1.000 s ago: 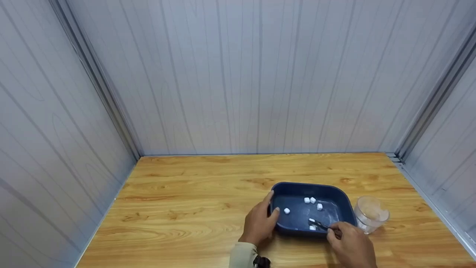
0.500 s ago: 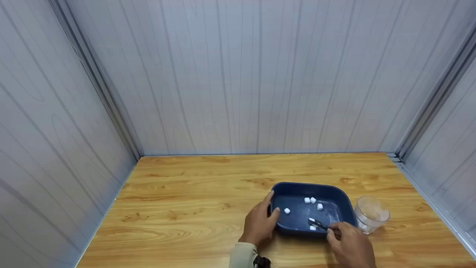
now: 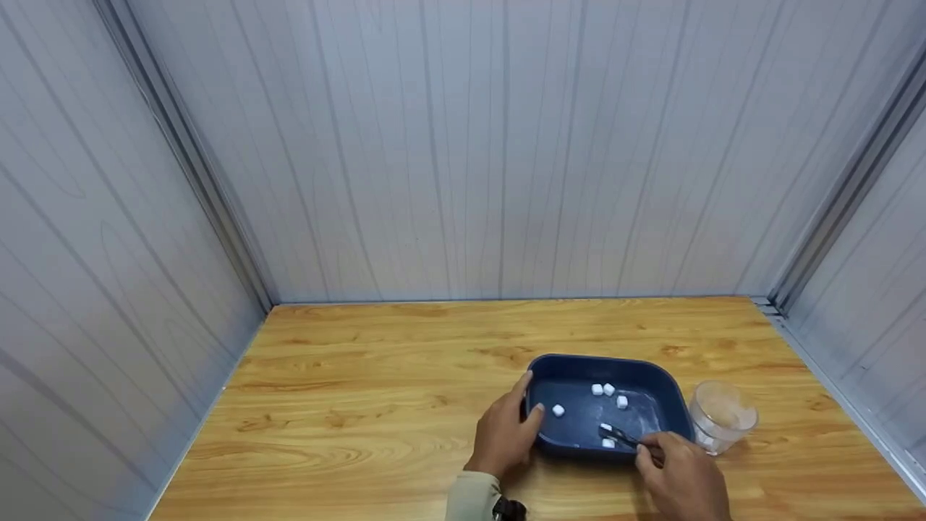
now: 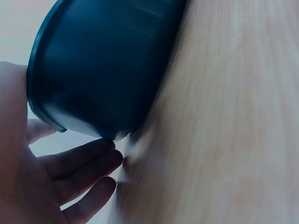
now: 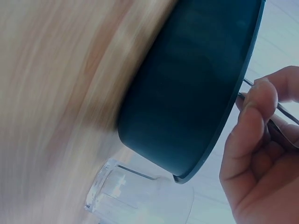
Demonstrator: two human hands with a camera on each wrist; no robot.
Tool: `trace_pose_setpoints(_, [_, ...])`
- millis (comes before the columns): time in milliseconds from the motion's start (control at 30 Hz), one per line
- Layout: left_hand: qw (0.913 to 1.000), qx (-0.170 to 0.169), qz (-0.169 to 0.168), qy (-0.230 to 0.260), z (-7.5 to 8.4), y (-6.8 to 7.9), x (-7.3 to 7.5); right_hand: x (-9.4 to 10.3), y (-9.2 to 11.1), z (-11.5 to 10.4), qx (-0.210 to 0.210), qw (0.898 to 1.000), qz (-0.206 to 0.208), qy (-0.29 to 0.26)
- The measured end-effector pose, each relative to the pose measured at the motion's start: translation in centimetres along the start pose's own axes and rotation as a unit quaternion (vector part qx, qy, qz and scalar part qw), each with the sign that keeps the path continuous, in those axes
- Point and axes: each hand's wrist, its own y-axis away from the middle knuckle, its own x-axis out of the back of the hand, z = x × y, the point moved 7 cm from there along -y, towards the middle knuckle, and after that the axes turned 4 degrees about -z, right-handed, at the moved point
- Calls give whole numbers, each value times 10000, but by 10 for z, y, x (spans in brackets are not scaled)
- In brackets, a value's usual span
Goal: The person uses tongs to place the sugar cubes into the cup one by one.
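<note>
My left hand (image 3: 503, 434) holds the left side of a dark blue rectangular basin (image 3: 589, 365), thumb over the rim and other fingers along the outer wall. In the left wrist view, fingertips touch the basin's outside (image 4: 103, 70) near the table. My right hand (image 3: 686, 474) pinches metal tweezers (image 3: 623, 437) over the near right rim. Their tips are down in the basin at a small white cube (image 3: 606, 428); whether they grip it is too small to tell. Another white cube (image 3: 608, 443) lies just below the tips. The right wrist view shows the tweezers' arms (image 5: 282, 112) between thumb and fingers.
Several more white cubes (image 3: 622, 401) lie on the basin floor. A clear cup (image 3: 723, 416) with some white pieces low inside stands right of the basin. Pale panel walls (image 3: 463, 145) surround the wooden table (image 3: 347, 383) at the back and sides.
The tweezers' tips have shifted very slightly left at the white cube. Both hands, the basin and the cup stay in place.
</note>
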Motion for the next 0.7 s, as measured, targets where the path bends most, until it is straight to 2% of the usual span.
trace_pose_setpoints(500, [9999, -103, 81, 16, 2, 1, 2, 2, 3, 0, 151, 9994, 315, -45])
trace_pose_setpoints(700, [9998, -155, 90, 29, 1, 1, 1, 1, 2, 1, 4, 9998, 173, -31])
